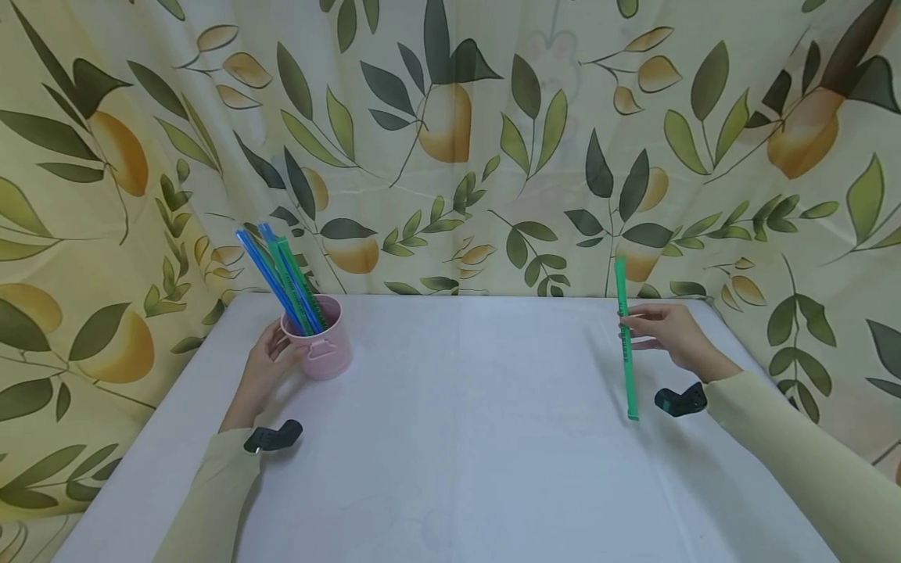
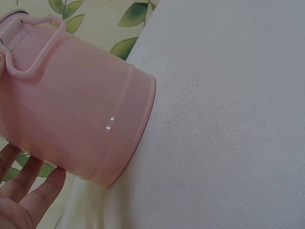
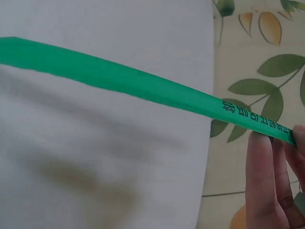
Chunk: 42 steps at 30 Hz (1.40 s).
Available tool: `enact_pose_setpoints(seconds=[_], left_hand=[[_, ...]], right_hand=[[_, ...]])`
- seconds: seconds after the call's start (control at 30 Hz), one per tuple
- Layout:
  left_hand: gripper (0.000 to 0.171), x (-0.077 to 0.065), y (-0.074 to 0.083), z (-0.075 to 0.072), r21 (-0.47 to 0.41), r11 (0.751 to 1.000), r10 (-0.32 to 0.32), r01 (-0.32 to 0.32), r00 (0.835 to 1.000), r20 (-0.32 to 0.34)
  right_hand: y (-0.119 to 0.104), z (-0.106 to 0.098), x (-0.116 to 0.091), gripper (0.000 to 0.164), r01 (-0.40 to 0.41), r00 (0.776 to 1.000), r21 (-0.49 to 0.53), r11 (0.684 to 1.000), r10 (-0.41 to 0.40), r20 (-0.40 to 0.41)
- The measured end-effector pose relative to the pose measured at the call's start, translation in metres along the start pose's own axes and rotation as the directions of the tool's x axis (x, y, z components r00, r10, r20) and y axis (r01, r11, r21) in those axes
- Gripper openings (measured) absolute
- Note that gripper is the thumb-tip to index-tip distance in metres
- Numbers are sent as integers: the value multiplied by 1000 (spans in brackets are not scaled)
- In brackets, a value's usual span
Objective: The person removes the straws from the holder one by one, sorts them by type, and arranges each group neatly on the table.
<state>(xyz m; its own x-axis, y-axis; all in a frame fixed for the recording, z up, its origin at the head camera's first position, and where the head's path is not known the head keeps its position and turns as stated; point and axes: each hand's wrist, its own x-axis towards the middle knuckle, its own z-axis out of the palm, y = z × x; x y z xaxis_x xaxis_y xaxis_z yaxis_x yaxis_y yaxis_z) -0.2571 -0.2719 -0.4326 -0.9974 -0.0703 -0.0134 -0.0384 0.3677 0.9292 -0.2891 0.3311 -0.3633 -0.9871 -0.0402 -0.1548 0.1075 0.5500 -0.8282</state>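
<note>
My left hand (image 1: pixel 262 374) holds a pink bucket-shaped cup (image 1: pixel 329 358) at the table's left side, fingers round its outer left side. In the left wrist view the cup (image 2: pixel 86 100) shows a small folding handle (image 2: pixel 45 52), with the thumb mostly out of frame. Several blue and green slim sticks (image 1: pixel 276 270) lean to the left inside the cup. Over the right side of the table, my right hand (image 1: pixel 674 336) pinches a green wrapped straw (image 1: pixel 627 367) near its upper middle. Dark printed characters run along this straw (image 3: pixel 119 78), which hangs nearly upright.
A white cloth covers the table (image 1: pixel 450 438). Behind it hangs a curtain (image 1: pixel 450 211) printed with leaves and fruit. Dark wrist devices sit at the left cuff (image 1: pixel 274 436) and right cuff (image 1: pixel 681 399).
</note>
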Motion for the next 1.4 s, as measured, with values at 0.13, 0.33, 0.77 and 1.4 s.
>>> enact_pose_setpoints(seconds=[0.13, 0.33, 0.77, 1.4], left_hand=[[89, 1, 0, 0, 10, 1000, -2, 2, 1000, -4], [88, 0, -2, -1, -14, 1000, 5, -5, 1000, 1], [91, 0, -2, -1, 4, 1000, -9, 9, 1000, -2], [87, 1, 0, -1, -5, 1000, -5, 5, 1000, 12]], right_hand=[[12, -4, 6, 53, -70, 996, -29, 997, 71, 45], [28, -4, 13, 55, -128, 988, -36, 991, 130, 85], [55, 10, 29, 54, -177, 979, -126, 976, 188, 80], [68, 22, 35, 43, -219, 974, -232, 948, 226, 5]])
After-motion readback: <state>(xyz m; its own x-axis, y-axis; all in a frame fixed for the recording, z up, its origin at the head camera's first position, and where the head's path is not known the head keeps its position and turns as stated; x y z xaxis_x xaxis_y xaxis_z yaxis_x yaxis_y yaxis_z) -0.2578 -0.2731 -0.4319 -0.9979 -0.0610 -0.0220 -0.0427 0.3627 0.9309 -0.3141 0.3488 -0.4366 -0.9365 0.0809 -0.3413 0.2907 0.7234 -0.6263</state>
